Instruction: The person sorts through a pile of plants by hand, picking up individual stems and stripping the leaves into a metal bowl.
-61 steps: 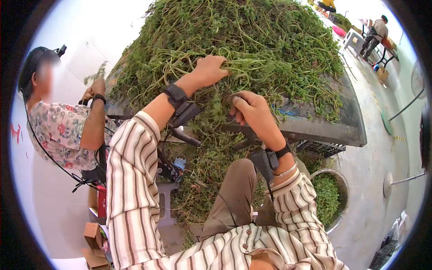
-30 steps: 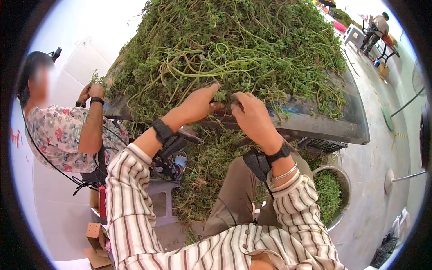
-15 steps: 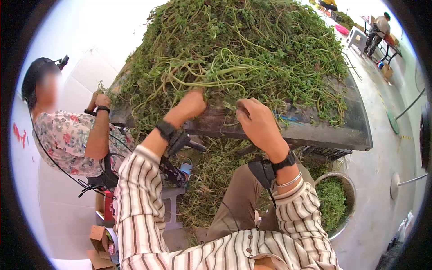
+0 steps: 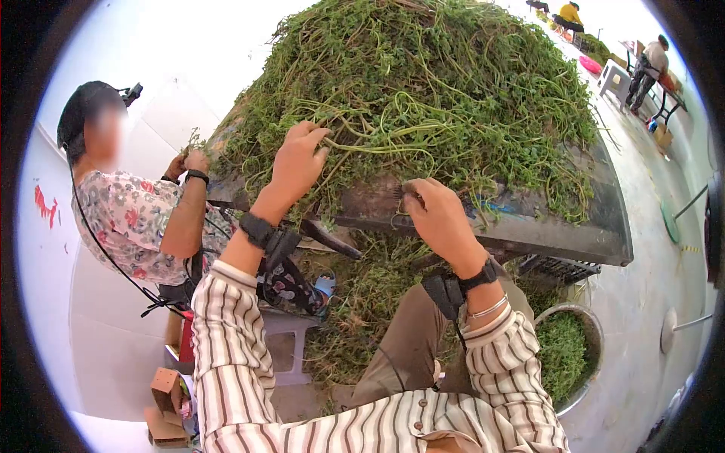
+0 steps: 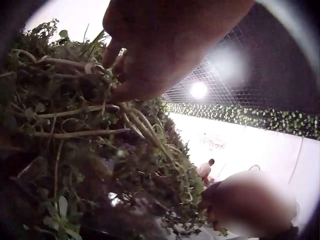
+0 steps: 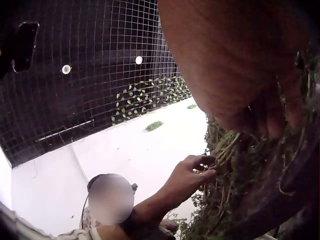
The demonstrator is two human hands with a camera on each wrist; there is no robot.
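Note:
A big heap of leafy green stems [image 4: 445, 83] covers the dark table [image 4: 559, 240]. My left hand [image 4: 298, 162] reaches into the heap's near left side, thumb and fingers apart around some stems. In the left wrist view those pale stems [image 5: 82, 112] run right below its fingertips. My right hand [image 4: 439, 219] hovers over the table's front edge with its fingers bent downward. A thin curled stem [image 6: 285, 187] shows under it in the right wrist view, and I cannot tell whether the fingers hold it.
To the left, a person in a floral shirt [image 4: 132, 219] works at the same heap. A round tub [image 4: 596, 355] with green sprigs stands on the floor at right. Loose stems [image 4: 362, 309] litter the floor below the table, beside a plastic stool [image 4: 291, 340]. Black crates [image 4: 563, 268] sit underneath.
Both hands picked at a sprig together a second ago, then parted. My left hand has moved up and left to the heap's stems. The right stays over the table edge.

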